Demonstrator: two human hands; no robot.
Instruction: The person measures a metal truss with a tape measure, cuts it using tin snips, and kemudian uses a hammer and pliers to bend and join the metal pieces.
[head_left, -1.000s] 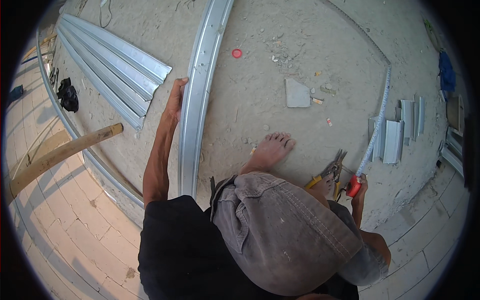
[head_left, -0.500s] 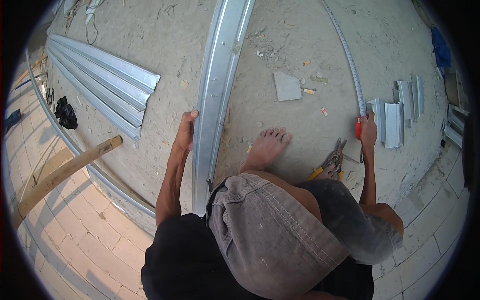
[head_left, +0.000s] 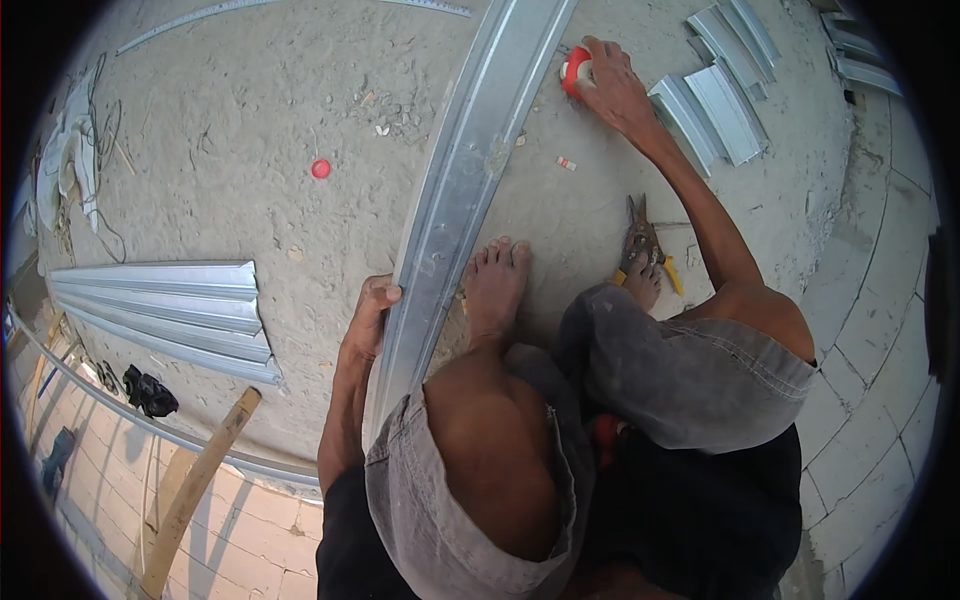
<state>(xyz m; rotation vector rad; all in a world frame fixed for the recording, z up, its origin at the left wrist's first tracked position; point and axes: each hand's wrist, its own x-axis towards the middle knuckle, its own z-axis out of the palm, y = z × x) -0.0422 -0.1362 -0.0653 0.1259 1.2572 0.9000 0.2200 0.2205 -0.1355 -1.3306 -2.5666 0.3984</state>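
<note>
With our left hand [head_left: 370,318], we are gripping the left edge of a long, silvery, ribbed metal channel [head_left: 462,180], its long axis running away from us and slanting rightward. Our right hand [head_left: 612,85] is clasping a compact, rounded red tape measure [head_left: 571,72], which is sitting just right of the channel's far stretch, where our right hand is lying nearer than our left.
</note>
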